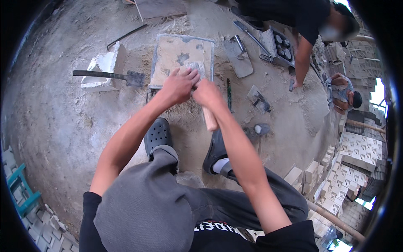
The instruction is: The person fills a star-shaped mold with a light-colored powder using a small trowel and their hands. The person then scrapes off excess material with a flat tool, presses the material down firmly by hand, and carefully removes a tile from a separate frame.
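Observation:
In front of my feet lies a square mould point(158, 56) with a grey rim, its face covered in beige material with a few grey patches. My left hand point(179, 87) is over its near part, fingers stretched out beside a clump of pale grey material point(195, 67). My right hand point(208, 93) is closed around a tool with a pale wooden handle point(210, 119), which points back toward me. The working end of that tool is hidden by my hands and the clump, so its kind does not show. Both hands are close together, nearly touching.
Left of the mould, a dark-handled flat-bladed tool point(135, 78) rests across a broken white block point(103, 63). To the right lie a steel float point(238, 59), a small trowel point(260, 101) and a frame with round cups point(283, 48). A co-worker point(308, 25) bends nearby; patterned blocks point(361, 149) stand stacked farther right.

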Motion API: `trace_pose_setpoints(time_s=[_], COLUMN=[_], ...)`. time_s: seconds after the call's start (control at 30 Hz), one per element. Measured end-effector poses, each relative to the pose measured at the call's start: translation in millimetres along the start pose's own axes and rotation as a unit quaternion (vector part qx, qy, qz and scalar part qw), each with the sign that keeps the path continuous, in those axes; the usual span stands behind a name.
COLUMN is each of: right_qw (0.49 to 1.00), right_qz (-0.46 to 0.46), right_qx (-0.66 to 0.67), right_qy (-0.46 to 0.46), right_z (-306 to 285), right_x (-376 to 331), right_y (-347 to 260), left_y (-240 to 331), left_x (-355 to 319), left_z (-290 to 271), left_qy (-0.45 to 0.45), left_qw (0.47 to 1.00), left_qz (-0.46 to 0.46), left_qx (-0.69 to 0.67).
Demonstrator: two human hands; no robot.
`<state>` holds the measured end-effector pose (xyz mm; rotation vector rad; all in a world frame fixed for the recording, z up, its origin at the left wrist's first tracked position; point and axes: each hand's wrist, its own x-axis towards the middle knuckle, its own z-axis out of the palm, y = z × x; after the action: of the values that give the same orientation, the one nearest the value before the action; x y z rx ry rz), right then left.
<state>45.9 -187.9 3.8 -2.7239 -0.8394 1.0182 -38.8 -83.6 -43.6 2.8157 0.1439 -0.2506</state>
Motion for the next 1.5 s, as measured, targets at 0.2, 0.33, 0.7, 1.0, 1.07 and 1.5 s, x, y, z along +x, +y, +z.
trace_pose_setpoints(time_s=[0.2,0.33,0.7,1.0,1.07,1.5], right_qw=[1.0,0.997,0.997,0.999,0.999,0.997], right_qz=[0.006,0.005,-0.051,-0.023,-0.019,-0.027], right_qx=[0.028,-0.016,-0.05,-0.003,0.021,-0.045], right_qy=[-0.012,-0.08,-0.002,-0.031,-0.026,0.058], right_z=[42.2,45.0,-39.6,21.2,36.1,-52.7], right_x=[-93.4,-123.4,37.8,-47.1,-74.5,16.4], right_y=[15.7,21.7,-48.9,-9.1,2.6,-36.0], left_y=[53.5,70.0,-45.2,22.1,37.3,-30.6], left_x=[-78.8,-107.4,30.7,-46.8,-67.2,43.6], left_z=[33.5,50.1,-36.3,16.1,30.1,-30.6], left_qy=[0.013,-0.012,0.037,0.038,0.041,0.111], left_qw=[1.0,0.999,0.998,0.999,0.999,0.992], left_qz=[0.013,0.042,-0.033,-0.024,-0.015,-0.005], left_qx=[-0.008,-0.032,0.041,0.02,0.018,0.063])
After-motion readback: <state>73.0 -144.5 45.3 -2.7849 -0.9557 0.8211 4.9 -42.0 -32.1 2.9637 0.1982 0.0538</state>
